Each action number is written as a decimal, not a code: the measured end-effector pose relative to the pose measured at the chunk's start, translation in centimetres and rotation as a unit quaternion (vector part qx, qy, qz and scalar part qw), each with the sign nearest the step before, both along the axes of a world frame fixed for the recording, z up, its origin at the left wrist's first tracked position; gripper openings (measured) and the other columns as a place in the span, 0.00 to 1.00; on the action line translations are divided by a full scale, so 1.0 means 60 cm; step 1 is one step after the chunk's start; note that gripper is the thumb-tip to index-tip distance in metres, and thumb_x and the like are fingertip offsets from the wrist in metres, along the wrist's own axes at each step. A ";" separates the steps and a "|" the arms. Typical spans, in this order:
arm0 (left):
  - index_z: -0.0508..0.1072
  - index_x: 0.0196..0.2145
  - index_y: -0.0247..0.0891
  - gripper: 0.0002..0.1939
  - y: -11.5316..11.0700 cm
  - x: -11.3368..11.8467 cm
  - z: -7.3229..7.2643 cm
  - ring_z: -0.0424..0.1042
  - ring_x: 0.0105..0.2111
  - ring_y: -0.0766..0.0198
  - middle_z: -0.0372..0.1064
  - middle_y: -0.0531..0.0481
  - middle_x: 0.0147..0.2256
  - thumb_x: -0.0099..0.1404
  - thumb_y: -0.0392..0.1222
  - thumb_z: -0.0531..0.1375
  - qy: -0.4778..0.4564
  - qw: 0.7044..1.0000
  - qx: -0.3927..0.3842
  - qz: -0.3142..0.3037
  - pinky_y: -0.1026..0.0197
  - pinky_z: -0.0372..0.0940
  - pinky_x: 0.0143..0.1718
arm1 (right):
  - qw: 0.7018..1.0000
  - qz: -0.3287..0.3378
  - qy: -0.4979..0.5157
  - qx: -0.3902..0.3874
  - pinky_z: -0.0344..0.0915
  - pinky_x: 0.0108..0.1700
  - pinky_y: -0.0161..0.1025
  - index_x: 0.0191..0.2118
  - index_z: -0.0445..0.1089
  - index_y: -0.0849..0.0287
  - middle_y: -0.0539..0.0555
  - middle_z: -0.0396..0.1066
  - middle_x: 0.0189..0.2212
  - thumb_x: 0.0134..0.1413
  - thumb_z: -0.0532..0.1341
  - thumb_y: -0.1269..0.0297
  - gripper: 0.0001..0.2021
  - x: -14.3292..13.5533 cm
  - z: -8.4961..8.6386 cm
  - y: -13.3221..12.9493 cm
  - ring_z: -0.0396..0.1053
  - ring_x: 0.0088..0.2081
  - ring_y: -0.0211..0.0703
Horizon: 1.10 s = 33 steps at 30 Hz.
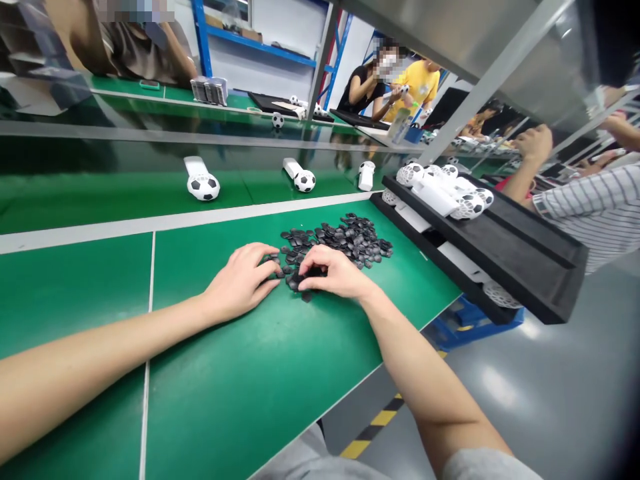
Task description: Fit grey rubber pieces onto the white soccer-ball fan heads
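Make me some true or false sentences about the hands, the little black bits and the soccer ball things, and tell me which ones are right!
1. The left hand is beside some black pieces. True.
2. The right hand is up in the trays. False: the right hand is at the black pieces.
3. White gadgets with soccer-ball ends lie past the pale strip. True.
4. The table is bright red. False: the table is green.

No lettering seems readable anywhere (distant packets look blurred).
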State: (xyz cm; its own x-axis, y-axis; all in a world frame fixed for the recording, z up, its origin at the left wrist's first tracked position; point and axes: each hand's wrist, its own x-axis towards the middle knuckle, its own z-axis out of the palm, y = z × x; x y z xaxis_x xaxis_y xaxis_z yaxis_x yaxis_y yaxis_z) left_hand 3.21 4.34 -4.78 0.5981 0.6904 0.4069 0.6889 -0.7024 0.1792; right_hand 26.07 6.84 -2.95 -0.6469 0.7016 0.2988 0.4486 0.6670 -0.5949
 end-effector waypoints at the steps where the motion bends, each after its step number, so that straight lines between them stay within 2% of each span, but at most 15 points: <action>1: 0.72 0.40 0.42 0.12 -0.002 0.000 0.001 0.57 0.52 0.54 0.61 0.44 0.51 0.66 0.44 0.50 0.006 1.000 0.008 -0.022 0.48 0.57 0.52 | 1.000 0.009 -0.016 0.013 0.62 0.41 0.38 0.31 0.70 0.57 0.49 0.68 0.29 0.43 0.67 0.60 0.09 0.000 0.000 0.000 0.64 0.35 0.39; 5: 0.71 0.46 0.51 0.15 -0.008 0.000 0.005 0.51 0.56 0.50 0.55 0.47 0.56 0.65 0.49 0.51 0.038 0.995 0.023 -0.095 0.44 0.52 0.55 | 0.997 -0.035 -0.059 0.041 0.61 0.41 0.38 0.31 0.69 0.57 0.50 0.68 0.28 0.49 0.64 0.67 0.03 -0.003 -0.005 0.001 0.63 0.35 0.39; 11: 0.70 0.48 0.55 0.18 -0.007 0.003 0.008 0.46 0.59 0.44 0.46 0.51 0.61 0.63 0.56 0.52 0.066 0.992 -0.016 -0.110 0.39 0.44 0.58 | 0.994 -0.101 -0.031 0.019 0.63 0.35 0.34 0.31 0.69 0.57 0.49 0.66 0.29 0.49 0.62 0.70 0.02 0.006 -0.008 0.003 0.64 0.31 0.36; 15: 0.69 0.49 0.54 0.19 -0.004 0.003 0.008 0.45 0.59 0.42 0.44 0.50 0.62 0.62 0.57 0.53 0.068 0.989 -0.028 -0.132 0.38 0.44 0.58 | 0.994 -0.111 -0.011 0.015 0.63 0.33 0.33 0.31 0.70 0.58 0.49 0.66 0.29 0.50 0.62 0.69 0.01 0.012 -0.007 0.008 0.64 0.29 0.34; 19: 0.70 0.49 0.51 0.20 -0.020 -0.001 0.008 0.44 0.60 0.42 0.45 0.48 0.62 0.62 0.57 0.53 0.064 0.988 -0.030 -0.136 0.38 0.45 0.59 | 0.991 -0.135 0.004 0.014 0.62 0.31 0.33 0.29 0.69 0.58 0.48 0.65 0.27 0.50 0.61 0.68 0.01 0.020 -0.010 0.018 0.62 0.26 0.33; 22: 0.69 0.50 0.51 0.21 -0.040 -0.017 0.008 0.45 0.60 0.41 0.45 0.48 0.62 0.61 0.57 0.54 0.062 0.988 -0.023 -0.138 0.38 0.46 0.58 | 0.988 -0.152 0.018 0.014 0.62 0.31 0.33 0.30 0.69 0.58 0.48 0.65 0.26 0.50 0.61 0.67 0.02 0.024 -0.010 0.021 0.61 0.25 0.32; 25: 0.67 0.51 0.51 0.21 -0.042 -0.062 0.007 0.46 0.60 0.43 0.44 0.50 0.62 0.61 0.57 0.55 0.080 0.988 -0.008 -0.133 0.40 0.46 0.59 | 0.988 -0.151 0.030 0.017 0.62 0.31 0.33 0.30 0.69 0.58 0.49 0.65 0.27 0.51 0.61 0.66 0.02 0.022 -0.007 0.018 0.62 0.26 0.33; 27: 0.69 0.48 0.51 0.19 -0.026 -0.108 0.008 0.48 0.59 0.46 0.45 0.53 0.62 0.61 0.56 0.55 0.083 0.993 0.010 -0.088 0.42 0.46 0.59 | 0.990 -0.139 0.032 0.019 0.62 0.31 0.33 0.30 0.69 0.58 0.49 0.65 0.27 0.51 0.61 0.66 0.02 0.019 -0.005 0.013 0.62 0.27 0.33; 28: 0.70 0.46 0.49 0.18 -0.014 -0.134 0.009 0.49 0.59 0.47 0.47 0.54 0.61 0.62 0.56 0.54 0.080 0.996 0.018 -0.045 0.43 0.47 0.60 | 0.991 -0.130 0.031 0.019 0.62 0.32 0.33 0.30 0.69 0.58 0.49 0.65 0.27 0.51 0.61 0.66 0.02 0.018 -0.004 0.011 0.62 0.27 0.33; 30: 0.71 0.44 0.43 0.19 0.012 -0.183 0.010 0.51 0.58 0.48 0.50 0.52 0.59 0.64 0.55 0.51 0.077 0.994 0.021 0.075 0.44 0.48 0.59 | 0.993 -0.111 0.025 0.022 0.63 0.32 0.34 0.30 0.69 0.57 0.49 0.65 0.27 0.52 0.61 0.65 0.03 0.014 -0.002 0.006 0.63 0.27 0.34; 33: 0.69 0.45 0.34 0.24 0.037 -0.230 0.014 0.54 0.56 0.47 0.56 0.44 0.54 0.66 0.56 0.47 0.057 0.964 -0.002 0.259 0.42 0.52 0.56 | 0.995 -0.089 0.013 0.043 0.64 0.37 0.36 0.33 0.69 0.57 0.51 0.67 0.30 0.53 0.60 0.64 0.04 0.007 0.000 0.000 0.65 0.32 0.37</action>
State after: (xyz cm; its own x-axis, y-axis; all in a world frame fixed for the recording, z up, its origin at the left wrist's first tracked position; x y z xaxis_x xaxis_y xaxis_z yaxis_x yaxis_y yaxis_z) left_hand -10.59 6.57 -3.96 0.2122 0.9103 0.3555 0.9626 -0.2573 0.0843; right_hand 26.47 6.82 -2.94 -0.5059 0.7754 0.3780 0.5488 0.6274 -0.5525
